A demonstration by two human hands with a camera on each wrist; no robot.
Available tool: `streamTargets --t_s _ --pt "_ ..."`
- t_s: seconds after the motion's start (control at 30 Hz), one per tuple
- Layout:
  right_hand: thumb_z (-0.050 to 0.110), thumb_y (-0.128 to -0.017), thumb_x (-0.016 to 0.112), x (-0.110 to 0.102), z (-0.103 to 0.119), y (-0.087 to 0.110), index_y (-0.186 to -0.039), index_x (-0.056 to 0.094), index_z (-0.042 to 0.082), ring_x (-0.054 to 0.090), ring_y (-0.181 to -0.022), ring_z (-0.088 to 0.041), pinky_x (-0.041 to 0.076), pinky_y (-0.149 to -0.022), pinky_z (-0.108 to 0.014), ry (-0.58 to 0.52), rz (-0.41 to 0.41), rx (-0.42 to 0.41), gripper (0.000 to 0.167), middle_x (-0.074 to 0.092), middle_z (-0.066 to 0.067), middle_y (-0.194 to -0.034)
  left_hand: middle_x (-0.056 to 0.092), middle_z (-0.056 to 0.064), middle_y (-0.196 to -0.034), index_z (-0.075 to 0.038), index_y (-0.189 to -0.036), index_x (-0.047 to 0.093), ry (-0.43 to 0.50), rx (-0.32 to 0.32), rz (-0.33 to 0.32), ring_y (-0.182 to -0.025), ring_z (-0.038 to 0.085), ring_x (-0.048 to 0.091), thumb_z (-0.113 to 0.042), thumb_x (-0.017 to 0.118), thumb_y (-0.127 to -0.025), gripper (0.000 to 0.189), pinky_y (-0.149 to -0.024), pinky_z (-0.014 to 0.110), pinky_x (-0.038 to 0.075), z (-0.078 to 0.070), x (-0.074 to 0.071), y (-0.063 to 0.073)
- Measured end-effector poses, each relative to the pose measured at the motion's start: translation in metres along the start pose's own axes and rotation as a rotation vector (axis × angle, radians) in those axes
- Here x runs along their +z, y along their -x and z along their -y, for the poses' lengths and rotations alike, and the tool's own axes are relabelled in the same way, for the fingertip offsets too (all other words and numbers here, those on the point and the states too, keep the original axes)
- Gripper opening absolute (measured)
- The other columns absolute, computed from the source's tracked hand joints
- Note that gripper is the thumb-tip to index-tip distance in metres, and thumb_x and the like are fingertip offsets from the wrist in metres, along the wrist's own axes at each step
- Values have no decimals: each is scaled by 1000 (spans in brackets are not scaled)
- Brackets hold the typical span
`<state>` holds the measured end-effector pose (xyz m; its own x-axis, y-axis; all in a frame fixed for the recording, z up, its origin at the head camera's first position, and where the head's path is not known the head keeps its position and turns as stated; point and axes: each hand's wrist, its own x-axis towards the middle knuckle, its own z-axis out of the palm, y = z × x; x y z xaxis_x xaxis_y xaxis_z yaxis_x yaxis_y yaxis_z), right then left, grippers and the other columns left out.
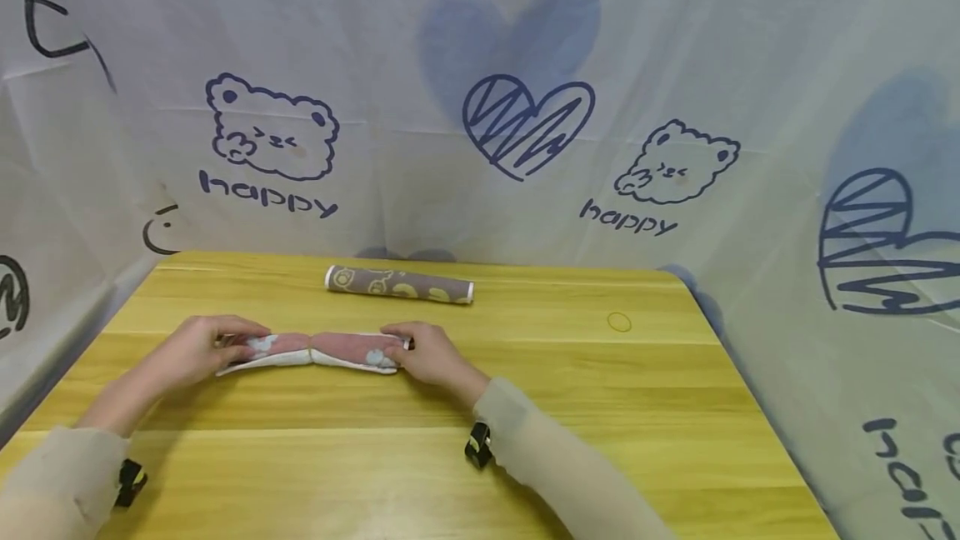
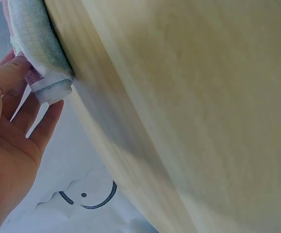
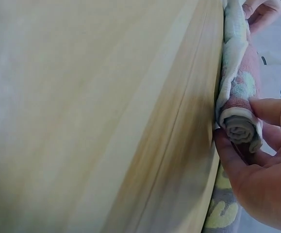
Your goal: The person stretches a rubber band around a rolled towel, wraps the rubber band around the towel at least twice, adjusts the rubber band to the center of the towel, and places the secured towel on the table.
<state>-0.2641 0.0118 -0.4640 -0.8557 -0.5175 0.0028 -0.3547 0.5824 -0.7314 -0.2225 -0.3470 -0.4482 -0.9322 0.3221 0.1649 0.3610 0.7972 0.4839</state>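
Observation:
A pink rolled towel (image 1: 337, 346) with pale blue patches and a white edge lies across the table. A thin yellowish rubber band (image 1: 311, 348) circles its middle and draws it in at the waist. My left hand (image 1: 191, 350) holds the left end between thumb and fingers. At the other end, my right hand (image 1: 433, 354) grips the roll, thumb on the near side. The right wrist view shows the spiral of the towel's end (image 3: 239, 130) beside the right thumb. In the left wrist view, the left fingers (image 2: 45, 124) reach around the towel's end.
Behind the pink roll lies a grey-brown rolled towel (image 1: 397, 284) with yellow patterns. A loose rubber band (image 1: 619, 322) rests on the right part of the wooden table (image 1: 570, 423). A printed white cloth (image 1: 405, 65) hangs around the table's back and sides.

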Motion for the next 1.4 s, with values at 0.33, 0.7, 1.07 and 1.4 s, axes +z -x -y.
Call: streamTargets --t_s 0.33,0.7,1.07,1.4 --pt "22 -104 65 -9 -4 11 -146 61 14 65 -122 -22 53 -102 -32 -133 -48 18 44 62 -6 -144 68 26 -130 -3 -132 70 21 -19 13 -123 50 60 -13 71 -99 34 -99 67 48 -8 -4 -2" --pt "14 -104 66 -55 -22 43 -145 60 7 64 -124 -30 55 -102 -45 -296 -217 -97 42 61 -10 -145 56 19 -149 -11 -144 62 71 9 -22 -138 49 47 -21 67 -103 43 -113 69 34 -66 3 -55" --pt "11 -103 66 -110 -69 82 -141 64 6 65 -122 -32 54 -102 -48 -328 -490 -71 38 65 -14 -140 53 17 -153 -9 -146 60 145 127 -40 -141 43 47 -11 67 -101 45 -118 61 34 -111 35 -132" --pt "11 -105 64 -156 -131 112 -141 64 4 64 -122 -31 55 -99 -30 -205 -630 73 37 64 -14 -141 55 18 -151 -5 -144 61 177 177 43 -141 40 48 -14 72 -99 46 -116 56 40 -140 65 -175"
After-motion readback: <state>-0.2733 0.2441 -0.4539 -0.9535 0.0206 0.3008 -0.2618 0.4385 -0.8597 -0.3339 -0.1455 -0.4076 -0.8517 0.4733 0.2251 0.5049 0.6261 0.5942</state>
